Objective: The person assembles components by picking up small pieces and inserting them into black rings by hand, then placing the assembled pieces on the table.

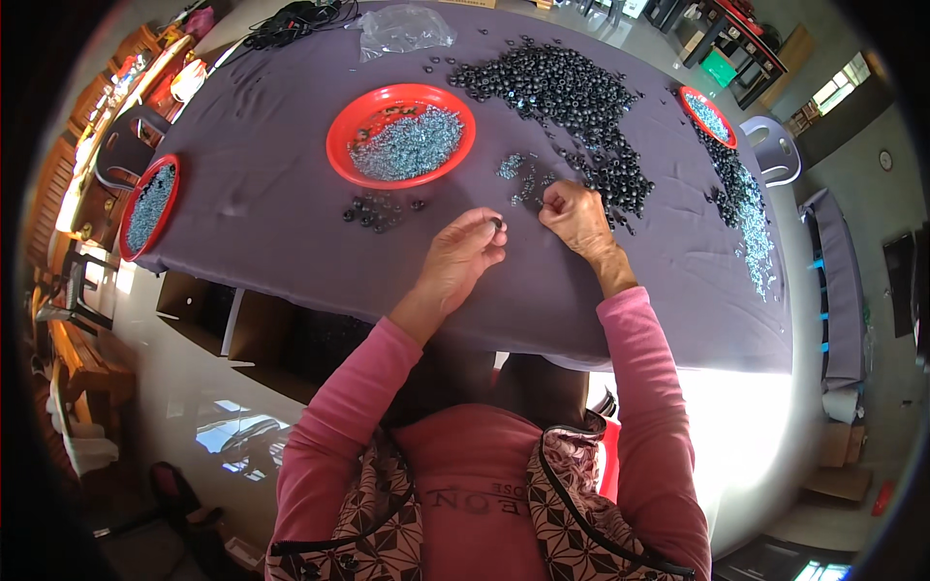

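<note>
My left hand (pixel 457 254) is closed in a pinch on a small round black piece (pixel 497 223), which shows at the fingertips above the table. To its right, my right hand (pixel 578 223) has its fingers pressed together low over the cloth, and whatever they may hold is hidden. A small scatter of shiny bluish-silver pieces (pixel 524 181) lies just beyond the right fingertips. Past that hand spreads a large heap of round black pieces (pixel 557 92). A smaller cluster of black pieces (pixel 373 212) sits left of my left hand.
A red plate (pixel 338 160) with silvery pieces stands left of the heap on the purple-grey tablecloth (pixel 262 223). Other red plates rest at the left edge (pixel 127 237) and far right (pixel 686 94). At the back lie a clear plastic bag (pixel 405 31) and black cables (pixel 295 24).
</note>
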Demonstrator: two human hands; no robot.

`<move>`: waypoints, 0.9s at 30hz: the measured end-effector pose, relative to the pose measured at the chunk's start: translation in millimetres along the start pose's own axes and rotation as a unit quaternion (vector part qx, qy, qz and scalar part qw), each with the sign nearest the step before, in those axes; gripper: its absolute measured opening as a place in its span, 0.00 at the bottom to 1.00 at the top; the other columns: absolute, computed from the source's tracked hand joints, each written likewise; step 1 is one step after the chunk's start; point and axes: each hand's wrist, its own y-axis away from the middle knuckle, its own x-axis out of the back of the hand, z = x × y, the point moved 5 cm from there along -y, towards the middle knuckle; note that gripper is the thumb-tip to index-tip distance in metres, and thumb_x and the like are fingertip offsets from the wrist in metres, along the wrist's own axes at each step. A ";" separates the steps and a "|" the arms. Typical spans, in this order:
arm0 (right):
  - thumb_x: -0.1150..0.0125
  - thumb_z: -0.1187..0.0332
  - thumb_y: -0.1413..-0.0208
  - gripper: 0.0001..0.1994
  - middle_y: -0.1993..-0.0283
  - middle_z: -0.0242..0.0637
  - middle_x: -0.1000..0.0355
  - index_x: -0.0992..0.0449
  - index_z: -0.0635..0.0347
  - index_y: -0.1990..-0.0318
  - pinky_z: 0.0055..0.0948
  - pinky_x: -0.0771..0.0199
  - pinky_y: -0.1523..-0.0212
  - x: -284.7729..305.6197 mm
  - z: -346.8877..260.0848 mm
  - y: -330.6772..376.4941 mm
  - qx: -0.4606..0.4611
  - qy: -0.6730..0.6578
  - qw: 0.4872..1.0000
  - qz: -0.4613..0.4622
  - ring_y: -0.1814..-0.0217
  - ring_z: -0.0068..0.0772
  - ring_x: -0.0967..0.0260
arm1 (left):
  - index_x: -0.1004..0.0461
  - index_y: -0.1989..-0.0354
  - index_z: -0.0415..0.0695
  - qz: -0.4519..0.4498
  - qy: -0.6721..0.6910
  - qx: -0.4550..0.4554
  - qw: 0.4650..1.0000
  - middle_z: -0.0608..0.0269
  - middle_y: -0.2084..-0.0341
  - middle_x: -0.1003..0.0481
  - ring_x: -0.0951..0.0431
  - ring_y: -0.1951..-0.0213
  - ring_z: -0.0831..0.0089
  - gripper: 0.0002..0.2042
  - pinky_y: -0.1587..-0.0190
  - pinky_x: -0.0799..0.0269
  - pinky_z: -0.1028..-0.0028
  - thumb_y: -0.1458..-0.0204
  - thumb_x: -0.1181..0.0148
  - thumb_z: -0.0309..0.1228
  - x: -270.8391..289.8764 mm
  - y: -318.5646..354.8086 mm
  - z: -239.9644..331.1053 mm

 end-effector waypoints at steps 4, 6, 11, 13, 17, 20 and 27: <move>0.40 0.76 0.61 0.04 0.77 0.36 0.28 0.28 0.61 0.74 0.24 0.29 0.73 3.0 -3.3 8.3 -0.110 -0.077 0.991 -0.013 0.78 0.25 0.31 | 0.28 0.58 0.44 -0.012 0.001 -0.005 1.000 0.68 0.64 0.29 0.30 0.63 0.79 0.07 0.59 0.33 0.73 0.44 0.46 0.28 2.0 0.2 -1.4; 0.41 0.79 0.59 0.04 0.78 0.29 0.29 0.28 0.61 0.74 0.18 0.32 0.73 -0.4 -2.4 9.7 -0.112 -0.110 0.988 0.003 0.78 0.13 0.35 | 0.28 0.58 0.44 -0.019 0.001 -0.006 1.000 0.68 0.65 0.29 0.30 0.63 0.79 0.07 0.58 0.33 0.73 0.44 0.46 0.28 1.2 0.3 -1.6; 0.44 0.82 0.55 0.05 0.77 0.21 0.32 0.28 0.61 0.73 0.14 0.34 0.72 -8.0 6.6 5.7 -0.115 -0.295 0.948 0.026 0.75 0.09 0.38 | 0.28 0.58 0.41 -0.013 -0.123 -0.042 0.991 0.66 0.66 0.29 0.29 0.64 0.79 0.06 0.62 0.32 0.76 0.43 0.48 0.25 -8.8 0.7 1.0; 0.43 0.81 0.50 0.05 0.70 0.25 0.30 0.28 0.61 0.68 0.15 0.35 0.65 -9.1 12.0 6.4 -0.133 -0.354 0.926 -0.010 0.67 0.13 0.35 | 0.28 0.58 0.41 -0.006 -0.138 -0.034 0.990 0.66 0.66 0.29 0.29 0.65 0.79 0.07 0.63 0.31 0.76 0.43 0.48 0.24 -10.5 1.0 2.3; 0.43 0.81 0.49 0.05 0.69 0.26 0.29 0.27 0.61 0.67 0.16 0.34 0.65 -4.9 -4.7 10.2 -0.108 -0.413 0.904 -0.014 0.68 0.16 0.34 | 0.28 0.58 0.40 0.015 -0.130 -0.030 0.991 0.66 0.66 0.28 0.29 0.65 0.79 0.07 0.62 0.31 0.75 0.43 0.48 0.24 -7.5 0.4 4.1; 0.42 0.81 0.49 0.05 0.68 0.26 0.29 0.26 0.61 0.67 0.15 0.34 0.65 -0.9 -30.9 17.3 -0.099 -0.455 0.884 -0.038 0.67 0.15 0.34 | 0.28 0.58 0.40 0.024 -0.093 -0.016 0.995 0.66 0.66 0.27 0.28 0.64 0.78 0.07 0.61 0.30 0.74 0.44 0.47 0.25 -9.2 -0.6 2.8; 0.41 0.81 0.49 0.05 0.68 0.29 0.28 0.26 0.64 0.65 0.18 0.29 0.65 -7.3 -57.2 24.5 -0.047 -0.394 0.917 -0.025 0.67 0.17 0.31 | 0.29 0.56 0.40 0.028 -0.055 -0.029 0.998 0.65 0.67 0.27 0.27 0.64 0.76 0.08 0.60 0.29 0.72 0.44 0.47 0.25 -2.6 0.0 0.0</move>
